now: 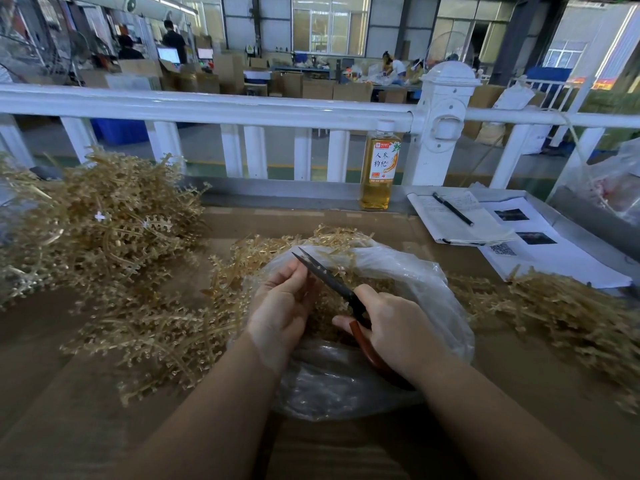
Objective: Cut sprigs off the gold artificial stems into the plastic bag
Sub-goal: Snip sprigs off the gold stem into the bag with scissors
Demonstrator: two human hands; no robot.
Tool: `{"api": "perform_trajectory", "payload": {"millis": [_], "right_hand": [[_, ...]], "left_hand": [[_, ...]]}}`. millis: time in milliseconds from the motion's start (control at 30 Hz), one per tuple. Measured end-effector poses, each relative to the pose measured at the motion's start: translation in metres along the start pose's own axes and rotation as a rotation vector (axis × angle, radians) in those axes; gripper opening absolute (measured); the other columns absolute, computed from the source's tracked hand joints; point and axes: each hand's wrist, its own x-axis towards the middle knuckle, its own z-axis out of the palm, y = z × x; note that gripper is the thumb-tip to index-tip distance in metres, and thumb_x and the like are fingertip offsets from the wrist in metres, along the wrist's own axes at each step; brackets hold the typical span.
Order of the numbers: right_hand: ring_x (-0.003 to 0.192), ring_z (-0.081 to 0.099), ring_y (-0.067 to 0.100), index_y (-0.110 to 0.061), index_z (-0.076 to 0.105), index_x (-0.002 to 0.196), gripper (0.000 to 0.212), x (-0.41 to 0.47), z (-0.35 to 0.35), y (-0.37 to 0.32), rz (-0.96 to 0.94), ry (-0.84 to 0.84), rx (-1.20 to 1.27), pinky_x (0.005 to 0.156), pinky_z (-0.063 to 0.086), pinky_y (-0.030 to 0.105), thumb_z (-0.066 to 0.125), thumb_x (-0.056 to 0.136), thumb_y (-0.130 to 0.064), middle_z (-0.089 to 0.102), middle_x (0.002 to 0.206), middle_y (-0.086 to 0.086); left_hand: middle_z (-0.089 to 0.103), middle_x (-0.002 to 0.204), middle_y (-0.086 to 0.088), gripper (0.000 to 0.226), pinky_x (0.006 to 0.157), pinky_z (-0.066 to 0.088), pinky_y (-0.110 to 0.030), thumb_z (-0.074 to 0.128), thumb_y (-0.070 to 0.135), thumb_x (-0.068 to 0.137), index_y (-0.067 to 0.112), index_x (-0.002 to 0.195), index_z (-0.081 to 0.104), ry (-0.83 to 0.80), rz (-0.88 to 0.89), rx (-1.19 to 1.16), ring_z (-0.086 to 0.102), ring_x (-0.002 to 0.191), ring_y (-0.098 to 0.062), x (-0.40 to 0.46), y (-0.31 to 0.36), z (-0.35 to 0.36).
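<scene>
Both hands work over the plastic bag [398, 271] on the counter [104, 393]: left hand [280, 306] fingers pinching a gold stem, right hand [391, 323] clamped on scissors [332, 282] whose blades could nick them.

Daylight is entering through large hall windows [329, 26] at twelve o'clock; foreground is lying dim; edges are bowing, softly blurring.

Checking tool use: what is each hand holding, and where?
Right hand grips black-bladed scissors by red handles. Left hand: fingers pinched near blades; contents unclear.
</scene>
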Motion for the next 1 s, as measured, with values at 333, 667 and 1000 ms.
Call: {"api": "perform_trajectory", "payload": {"millis": [333,667,1000], "right_hand": [[0.071,0.055,0.012,-0.025,0.048,0.099,0.040,0.002,-0.003,0.002,0.007,-0.042,0.010,0.064,0.042,0.023,0.041,0.089,-0.063,0.057,0.078,-0.006],[0.076,0.060,0.017,-0.023,0.048,0.101,0.040,0.003,-0.006,0.000,0.004,-0.055,-0.020,0.067,0.045,0.027,0.040,0.092,-0.062,0.058,0.079,-0.004],[0.087,0.061,0.018,-0.021,0.051,0.110,0.045,0.007,-0.011,-0.006,0.069,-0.094,0.052,0.079,0.050,0.031,0.044,0.091,-0.061,0.064,0.093,0.001]], "left_hand": [[0.067,0.078,-0.008,0.016,0.060,0.058,-0.023,0.053,-0.009,0.088,0.005,0.085,0.060,0.039,0.080,0.074,0.067,0.070,-0.015,0.003,-0.004,0.000],[0.068,0.063,-0.002,0.020,0.055,0.056,-0.022,0.055,-0.008,0.086,0.008,0.075,0.057,0.049,0.077,0.048,0.069,0.060,-0.011,0.002,-0.004,0.001],[0.063,0.085,-0.012,0.019,0.056,0.055,-0.020,0.051,-0.014,0.087,0.003,0.080,0.054,0.087,0.124,0.170,0.064,0.074,-0.019,-0.003,-0.010,0.007]]}}
